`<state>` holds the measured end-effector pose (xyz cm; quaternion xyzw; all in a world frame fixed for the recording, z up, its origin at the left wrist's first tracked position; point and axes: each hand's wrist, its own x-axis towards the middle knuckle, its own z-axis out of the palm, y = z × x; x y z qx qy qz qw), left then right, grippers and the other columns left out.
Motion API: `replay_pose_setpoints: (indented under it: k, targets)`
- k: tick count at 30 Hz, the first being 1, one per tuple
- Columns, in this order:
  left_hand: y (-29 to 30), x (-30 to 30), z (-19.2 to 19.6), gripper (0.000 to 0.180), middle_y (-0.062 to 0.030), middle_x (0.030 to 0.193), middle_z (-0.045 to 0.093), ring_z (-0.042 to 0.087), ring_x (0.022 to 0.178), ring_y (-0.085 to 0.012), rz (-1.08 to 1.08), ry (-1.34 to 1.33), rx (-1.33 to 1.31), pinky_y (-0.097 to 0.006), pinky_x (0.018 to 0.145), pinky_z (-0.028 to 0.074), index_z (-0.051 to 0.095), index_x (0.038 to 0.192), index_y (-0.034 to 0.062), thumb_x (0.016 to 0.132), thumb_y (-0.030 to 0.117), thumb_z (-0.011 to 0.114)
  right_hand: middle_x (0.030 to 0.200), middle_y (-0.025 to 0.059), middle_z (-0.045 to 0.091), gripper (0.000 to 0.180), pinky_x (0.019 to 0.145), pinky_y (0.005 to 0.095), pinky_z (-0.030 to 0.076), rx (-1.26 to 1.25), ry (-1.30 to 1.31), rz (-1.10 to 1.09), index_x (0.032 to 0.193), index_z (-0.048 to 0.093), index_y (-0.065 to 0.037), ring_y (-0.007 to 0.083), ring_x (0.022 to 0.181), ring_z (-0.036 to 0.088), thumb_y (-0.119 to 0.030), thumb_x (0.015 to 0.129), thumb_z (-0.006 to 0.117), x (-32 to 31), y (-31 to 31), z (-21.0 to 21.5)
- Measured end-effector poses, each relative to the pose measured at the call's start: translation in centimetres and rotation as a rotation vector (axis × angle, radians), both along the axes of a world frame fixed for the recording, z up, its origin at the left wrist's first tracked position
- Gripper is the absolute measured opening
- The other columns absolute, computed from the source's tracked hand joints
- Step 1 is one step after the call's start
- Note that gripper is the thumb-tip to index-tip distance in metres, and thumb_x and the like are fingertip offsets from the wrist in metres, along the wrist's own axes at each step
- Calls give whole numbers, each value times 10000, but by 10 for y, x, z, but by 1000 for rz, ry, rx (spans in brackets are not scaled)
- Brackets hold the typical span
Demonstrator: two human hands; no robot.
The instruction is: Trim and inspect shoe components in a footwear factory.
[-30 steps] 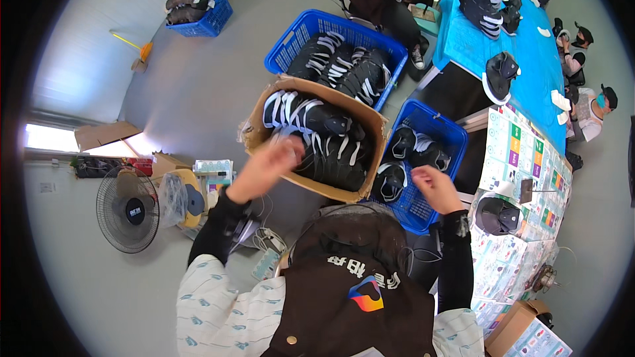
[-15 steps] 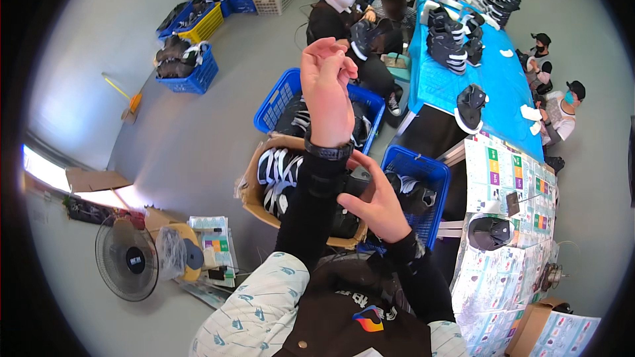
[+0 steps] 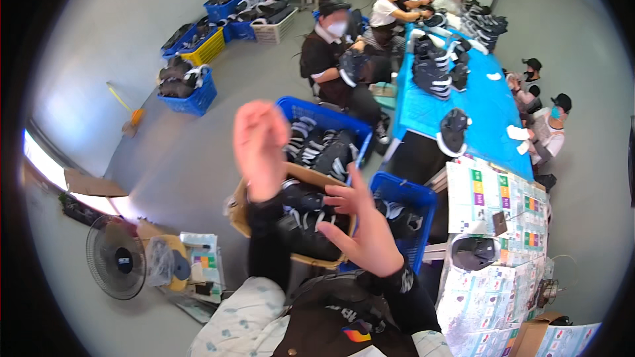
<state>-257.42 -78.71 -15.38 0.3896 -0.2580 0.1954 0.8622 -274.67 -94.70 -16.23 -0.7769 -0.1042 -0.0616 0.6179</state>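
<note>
Bright, left hand (image 3: pixel 259 149) blurred, fisheye bending

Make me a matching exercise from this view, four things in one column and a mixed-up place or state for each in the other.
Things:
1. right hand
2. cardboard box
3. fan
4. yellow basket

Places or states:
A. upper left of the picture
B. brown, with black shoes inside
C. open, fingers apart
D. lower left of the picture

Pairs: 1-C, 2-B, 3-D, 4-A
</note>
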Motion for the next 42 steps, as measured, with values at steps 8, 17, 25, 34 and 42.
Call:
replay_pose_setpoints:
  k: [8,17,25,34,42]
  targets:
    - [-6,-123,-34,120,-54,838,549,499,673,-120,87,111,212,-261,628,386,559,1103,37,1074,149,524,1219,211,659,1177,1041,464,478,-320,-654,-550,1643,177,31,311,1227,598,-415,822,894,-54,-90,107]
    - [-58,-163,-45,74,-35,808,583,508,671,-100,82,182,294,-237,633,401,589,1089,38,1052,87,548,688,31,631,258,530,334,442,-11,-565,318,772,636,-35,168,558,572,-135,1009,654,9,-153,82]
    - [26,-240,-79,382,-72,727,648,620,651,-174,-28,317,1090,-337,636,500,621,755,13,1058,238,565,725,117,667,243,697,338,523,573,-48,1326,773,674,-25,213,791,700,-207,932,699,-38,-145,-55]
    - [184,-311,-222,230,-62,709,569,493,613,-138,-20,655,492,-298,576,362,603,821,8,978,169,558,1675,382,74,1282,1212,669,220,-637,-253,817,1669,34,8,511,1590,91,-452,818,876,50,101,-12]
    - [207,-207,-207,107,-41,855,622,566,749,-116,33,894,414,-257,696,445,631,1028,6,1031,94,570,1161,178,676,377,856,472,545,-867,-598,641,1065,663,1,360,1058,623,-156,742,778,236,402,-18]
